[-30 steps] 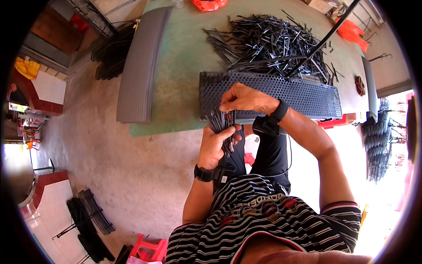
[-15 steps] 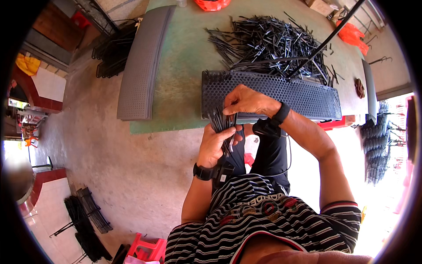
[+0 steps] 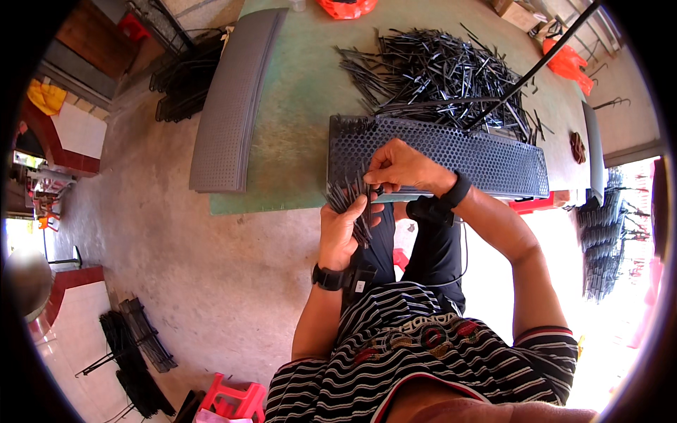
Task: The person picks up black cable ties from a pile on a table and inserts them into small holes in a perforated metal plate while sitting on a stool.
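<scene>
On my feed the left hand (image 3: 340,229) clasps bundled black strips (image 3: 340,197) by the perforated panel's (image 3: 458,155) near-left corner, the curled right hand's (image 3: 407,169) hold I can't tell, and a big loose pile (image 3: 451,77) beyond the panel lies ungathered.

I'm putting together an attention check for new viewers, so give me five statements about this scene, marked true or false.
1. The left hand holds a bundle of thin black strips. True.
2. The loose pile of black strips lies on the floor. False: it lies on the green table.
3. The dark perforated panel lies between the pile and the person. True.
4. The right hand rests flat on the table. False: it is at the bundle.
5. The plastic stool is blue. False: it is pinkish red.
</scene>
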`<state>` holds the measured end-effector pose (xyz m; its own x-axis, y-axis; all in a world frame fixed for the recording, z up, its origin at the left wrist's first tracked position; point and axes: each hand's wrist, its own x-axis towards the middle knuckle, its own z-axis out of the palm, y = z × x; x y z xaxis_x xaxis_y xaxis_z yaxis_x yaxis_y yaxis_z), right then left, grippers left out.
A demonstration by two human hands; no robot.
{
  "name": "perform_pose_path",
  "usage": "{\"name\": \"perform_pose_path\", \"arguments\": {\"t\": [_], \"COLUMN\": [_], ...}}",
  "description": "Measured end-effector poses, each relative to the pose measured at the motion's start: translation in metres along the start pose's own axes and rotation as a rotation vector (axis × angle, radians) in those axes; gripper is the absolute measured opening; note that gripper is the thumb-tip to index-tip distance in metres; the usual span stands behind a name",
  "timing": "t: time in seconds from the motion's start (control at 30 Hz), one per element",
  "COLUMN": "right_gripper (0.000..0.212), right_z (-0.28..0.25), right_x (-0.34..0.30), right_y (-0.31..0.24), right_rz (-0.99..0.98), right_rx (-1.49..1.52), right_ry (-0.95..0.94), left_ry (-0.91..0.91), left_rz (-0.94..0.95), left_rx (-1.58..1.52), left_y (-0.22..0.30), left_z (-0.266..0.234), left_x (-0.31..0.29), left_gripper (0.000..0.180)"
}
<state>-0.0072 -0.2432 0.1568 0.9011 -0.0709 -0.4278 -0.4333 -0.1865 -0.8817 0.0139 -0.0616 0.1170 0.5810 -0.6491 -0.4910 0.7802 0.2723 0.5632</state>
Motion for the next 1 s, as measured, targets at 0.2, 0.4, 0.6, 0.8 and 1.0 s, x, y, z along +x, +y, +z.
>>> {"name": "perform_pose_path", "arguments": {"t": [0.2, 0.4, 0.6, 0.8, 1.0], "right_gripper": [0.010, 0.014, 0.010, 0.006, 0.008], "right_z": [0.011, 0.009, 0.006, 0.000, 0.007], "right_x": [0.002, 0.024, 0.039, 0.042, 0.029], "right_y": [-0.010, -0.020, -0.009, -0.001, -0.015], "right_rz": [-0.216, -0.671, -0.738, -0.746, -0.706], "right_rx": [0.173, -0.127, -0.287, -0.614, -0.859], "right_ry": [0.412, 0.728, 0.722, 0.694, 0.691], "left_ry": [0.107, 0.109, 0.113, 0.119, 0.111], "left_rz": [0.107, 0.106, 0.096, 0.103, 0.105], "left_rx": [0.117, 0.129, 0.139, 0.128, 0.134], "left_y": [-0.007, -0.004, -0.001, 0.000, -0.002], "left_z": [-0.020, -0.020, -0.020, -0.019, -0.017], "left_x": [0.006, 0.002, 0.001, 0.000, 0.000], "left_gripper": [0.016, 0.014, 0.014, 0.015, 0.014]}}
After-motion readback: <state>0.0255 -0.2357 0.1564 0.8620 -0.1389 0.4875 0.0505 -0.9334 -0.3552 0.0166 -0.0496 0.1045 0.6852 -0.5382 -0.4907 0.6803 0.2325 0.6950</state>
